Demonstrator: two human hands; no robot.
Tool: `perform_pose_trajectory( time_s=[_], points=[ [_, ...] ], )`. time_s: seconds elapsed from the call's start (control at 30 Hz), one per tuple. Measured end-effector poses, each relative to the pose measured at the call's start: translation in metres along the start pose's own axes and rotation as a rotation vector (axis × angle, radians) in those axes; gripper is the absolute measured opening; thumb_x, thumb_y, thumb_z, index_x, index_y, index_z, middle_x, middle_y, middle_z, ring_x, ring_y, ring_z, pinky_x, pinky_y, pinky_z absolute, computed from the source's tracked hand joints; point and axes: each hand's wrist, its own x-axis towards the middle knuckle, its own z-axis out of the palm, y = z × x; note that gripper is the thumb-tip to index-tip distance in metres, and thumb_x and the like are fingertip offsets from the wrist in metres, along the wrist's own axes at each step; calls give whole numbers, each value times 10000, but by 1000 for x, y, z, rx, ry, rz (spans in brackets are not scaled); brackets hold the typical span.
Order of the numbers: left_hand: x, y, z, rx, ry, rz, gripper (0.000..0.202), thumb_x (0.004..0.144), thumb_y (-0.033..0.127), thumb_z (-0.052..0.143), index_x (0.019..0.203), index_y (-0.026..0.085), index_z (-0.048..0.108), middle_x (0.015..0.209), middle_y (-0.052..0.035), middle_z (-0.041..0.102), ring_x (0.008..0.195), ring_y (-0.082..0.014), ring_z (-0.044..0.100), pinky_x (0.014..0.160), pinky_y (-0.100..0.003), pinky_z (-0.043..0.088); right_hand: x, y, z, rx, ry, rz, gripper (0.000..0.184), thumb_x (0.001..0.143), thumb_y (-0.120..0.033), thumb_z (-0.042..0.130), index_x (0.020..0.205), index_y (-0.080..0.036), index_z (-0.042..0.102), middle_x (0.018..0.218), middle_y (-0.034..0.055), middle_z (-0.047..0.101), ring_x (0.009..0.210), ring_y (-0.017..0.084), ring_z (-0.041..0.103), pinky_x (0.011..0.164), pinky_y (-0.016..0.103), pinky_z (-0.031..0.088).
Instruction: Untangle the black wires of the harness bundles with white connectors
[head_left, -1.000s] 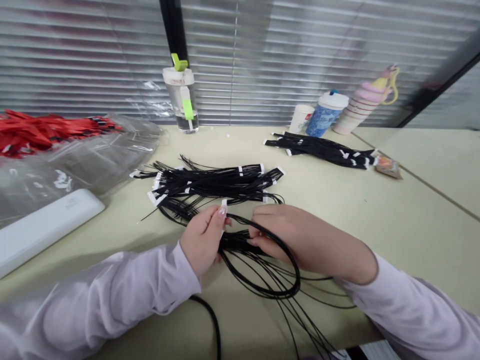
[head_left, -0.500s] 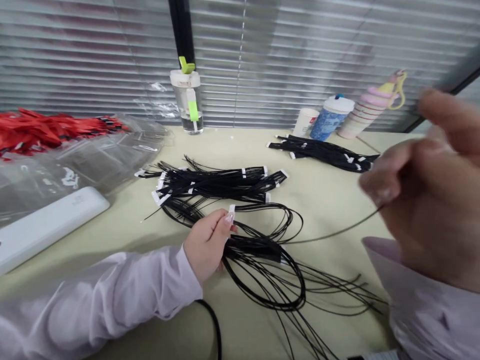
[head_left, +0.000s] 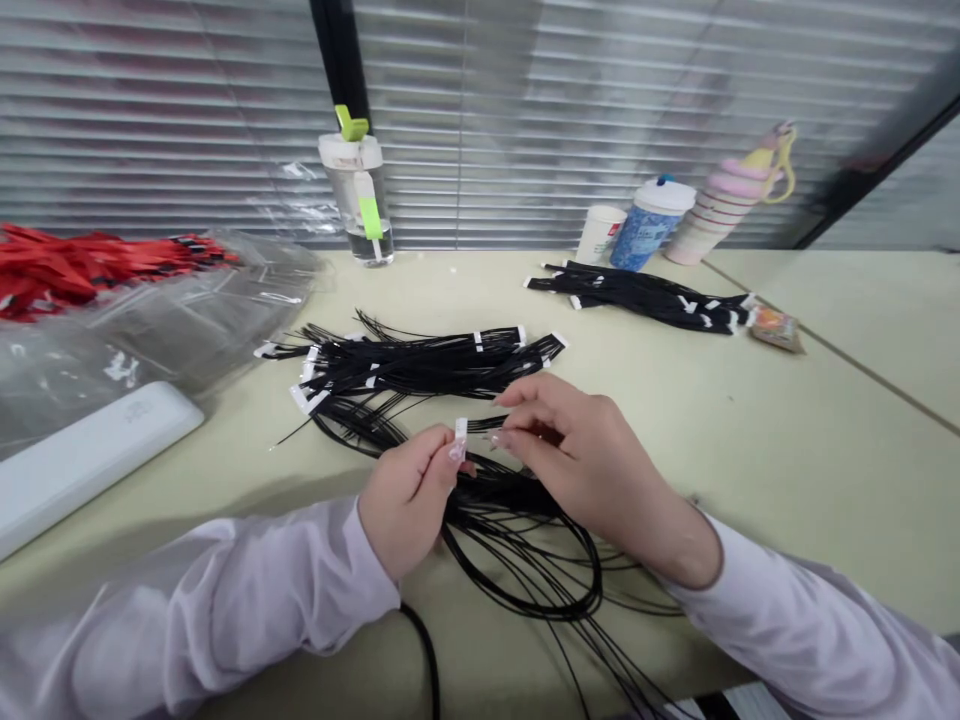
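Left hand (head_left: 409, 520) clamped on a black wire bundle (head_left: 510, 505) with a white connector (head_left: 460, 437) at lower centre of the frame, right hand (head_left: 589, 465) just beside it, fingertips (head_left: 516, 393) close together, grip unclear, more wires (head_left: 420, 365) above at centre

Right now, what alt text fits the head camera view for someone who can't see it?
A person's left hand pinches a white tag on black cords, the right hand beside it, above a pale table with bundled tagged cords.
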Motion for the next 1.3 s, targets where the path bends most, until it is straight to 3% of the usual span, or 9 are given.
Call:
perform_pose_trajectory(
  time_s=[0.13,0.37,0.6,0.8,1.0,1.1,1.17,1.23,1.3],
  points=[
    [-1,0,0,-2,-17,16,320,872,314,343,601,179,446,585,18,503,574,-106,477,529,-211,363,0,-3,3,-19,20,6,187,777,-122,526,909,-204,422,636,-91,630,548,39,505,498,156,337],
    [-1,0,1,0,-23,44,305,869,306,347,613,176,452,509,46,426,492,-93,411,503,-210,333,1,-3,5,-97,17,-15,137,778,-131,523,863,-196,437,630,-89,615,517,38,469,475,175,308],
    [0,-2,0,39,-43,72,282,871,290,342,660,172,487,531,39,467,501,-96,434,513,-213,341,1,-2,2,-105,-42,-71,185,770,-102,521,877,-208,412,628,-99,622,546,50,495,533,175,346],
    [-1,-4,1,85,-89,110,277,876,297,308,726,169,502,577,19,510,534,-110,472,537,-226,362,-2,-2,8,-70,46,-66,133,784,-145,523,842,-208,422,677,-67,627,578,62,556,555,173,389],
    [-3,-2,0,61,-78,98,257,868,289,325,724,172,502,581,19,513,538,-112,478,556,-233,376,0,-2,13,-13,55,-58,121,791,-162,526,835,-211,425,662,-65,621,571,70,561,535,176,399],
    [-1,-4,0,14,-5,46,289,875,316,322,714,177,517,587,17,517,563,-117,489,578,-236,388,6,4,-1,-184,32,-150,180,761,-199,582,909,-207,480,736,-31,616,631,85,556,593,191,433],
    [2,-5,0,-29,50,-3,308,876,336,323,695,177,514,580,18,498,572,-118,487,576,-232,391,11,14,-15,-432,44,-230,345,703,-252,652,1013,-186,517,888,38,600,790,144,556,702,252,452],
    [4,-6,0,-73,45,-30,318,873,349,328,688,171,517,583,16,499,563,-112,476,557,-224,388,18,27,-26,-707,70,-285,511,661,-320,689,1113,-155,519,1055,120,550,967,240,506,811,350,428],
    [6,-6,0,-113,-1,-26,329,869,355,338,670,163,516,589,12,511,556,-105,467,546,-217,385,26,39,-31,-902,125,-330,521,688,-346,658,1147,-142,518,1197,165,483,1084,308,436,869,415,381]
  ],
)
